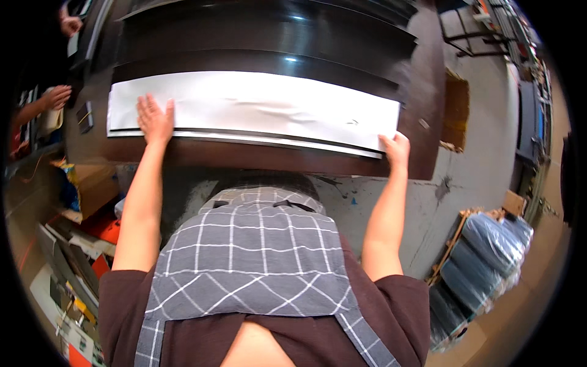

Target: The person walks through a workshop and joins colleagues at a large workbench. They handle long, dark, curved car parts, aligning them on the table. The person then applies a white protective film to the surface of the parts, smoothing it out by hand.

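Head cam: long white sheet (257, 101) along the near side of a brown desk (424, 122)
Left hand (156, 121) lies flat on its left part, fingers slightly spread; right hand (397, 149) curls at the lower right corner, can't tell if it's pinching. Glossy black sheet (244, 61) just behind.

Past the left hand (156, 121), dark sheets (257, 32) ran off the top edge. Left of it, co-worker's forearm (32, 112) faded into darkness. Mark (353, 122) on white sheet (208, 101) near right hand (396, 148): was too small to tell.
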`<move>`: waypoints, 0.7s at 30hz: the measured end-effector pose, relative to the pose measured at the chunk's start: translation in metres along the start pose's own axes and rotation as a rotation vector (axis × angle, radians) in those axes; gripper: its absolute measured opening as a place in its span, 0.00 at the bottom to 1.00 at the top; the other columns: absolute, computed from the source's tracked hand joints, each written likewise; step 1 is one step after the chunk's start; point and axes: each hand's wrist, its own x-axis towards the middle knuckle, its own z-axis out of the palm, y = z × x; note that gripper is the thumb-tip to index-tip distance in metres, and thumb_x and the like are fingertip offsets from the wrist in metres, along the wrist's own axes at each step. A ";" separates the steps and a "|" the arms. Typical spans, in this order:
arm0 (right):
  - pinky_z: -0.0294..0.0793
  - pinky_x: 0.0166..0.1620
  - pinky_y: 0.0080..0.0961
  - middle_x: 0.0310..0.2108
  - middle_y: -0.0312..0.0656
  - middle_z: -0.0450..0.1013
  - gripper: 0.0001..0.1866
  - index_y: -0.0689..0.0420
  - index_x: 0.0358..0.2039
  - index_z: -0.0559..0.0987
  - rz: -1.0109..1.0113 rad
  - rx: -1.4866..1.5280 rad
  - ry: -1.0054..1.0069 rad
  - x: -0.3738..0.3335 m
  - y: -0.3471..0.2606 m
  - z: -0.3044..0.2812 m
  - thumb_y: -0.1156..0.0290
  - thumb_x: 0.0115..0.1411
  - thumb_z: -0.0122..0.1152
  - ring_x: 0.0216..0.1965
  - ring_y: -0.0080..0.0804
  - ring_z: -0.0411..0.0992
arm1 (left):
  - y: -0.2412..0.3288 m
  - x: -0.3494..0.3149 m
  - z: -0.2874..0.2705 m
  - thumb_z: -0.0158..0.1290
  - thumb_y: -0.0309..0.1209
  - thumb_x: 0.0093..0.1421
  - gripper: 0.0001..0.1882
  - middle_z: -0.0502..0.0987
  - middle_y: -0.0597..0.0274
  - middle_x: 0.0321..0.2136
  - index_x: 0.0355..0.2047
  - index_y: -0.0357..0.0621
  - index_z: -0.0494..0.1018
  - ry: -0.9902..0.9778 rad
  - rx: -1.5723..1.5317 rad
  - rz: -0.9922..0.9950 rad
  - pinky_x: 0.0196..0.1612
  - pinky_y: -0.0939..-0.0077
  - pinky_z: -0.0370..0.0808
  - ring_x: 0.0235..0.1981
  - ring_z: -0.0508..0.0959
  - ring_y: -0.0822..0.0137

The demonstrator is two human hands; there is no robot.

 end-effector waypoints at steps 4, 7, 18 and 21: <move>0.73 0.35 0.26 0.27 0.42 0.79 0.14 0.65 0.32 0.81 0.020 -0.096 0.079 -0.003 -0.015 0.005 0.67 0.47 0.67 0.28 0.24 0.74 | -0.002 0.001 -0.001 0.38 0.59 0.62 0.43 0.41 0.44 0.68 0.67 0.43 0.43 0.037 0.014 0.012 0.66 0.47 0.42 0.69 0.41 0.49; 0.74 0.39 0.30 0.30 0.48 0.79 0.16 0.64 0.33 0.81 0.062 -0.108 0.081 -0.009 -0.026 0.003 0.66 0.46 0.66 0.32 0.34 0.77 | 0.008 -0.003 0.017 0.38 0.54 0.64 0.39 0.41 0.45 0.68 0.67 0.43 0.46 0.097 0.003 0.065 0.65 0.45 0.44 0.69 0.42 0.48; 0.74 0.41 0.36 0.32 0.54 0.77 0.17 0.63 0.33 0.80 0.026 -0.147 0.098 -0.014 -0.035 0.002 0.64 0.45 0.64 0.36 0.47 0.77 | 0.277 -0.122 -0.023 0.42 0.49 0.64 0.31 0.44 0.63 0.69 0.66 0.63 0.52 -0.154 -0.190 1.017 0.69 0.57 0.35 0.70 0.41 0.63; 0.74 0.42 0.38 0.30 0.54 0.77 0.16 0.64 0.29 0.79 0.057 -0.113 0.160 -0.023 -0.042 0.001 0.64 0.46 0.62 0.36 0.49 0.77 | 0.285 -0.123 -0.035 0.43 0.52 0.62 0.32 0.45 0.65 0.69 0.66 0.64 0.54 -0.214 -0.213 1.020 0.69 0.58 0.35 0.70 0.41 0.63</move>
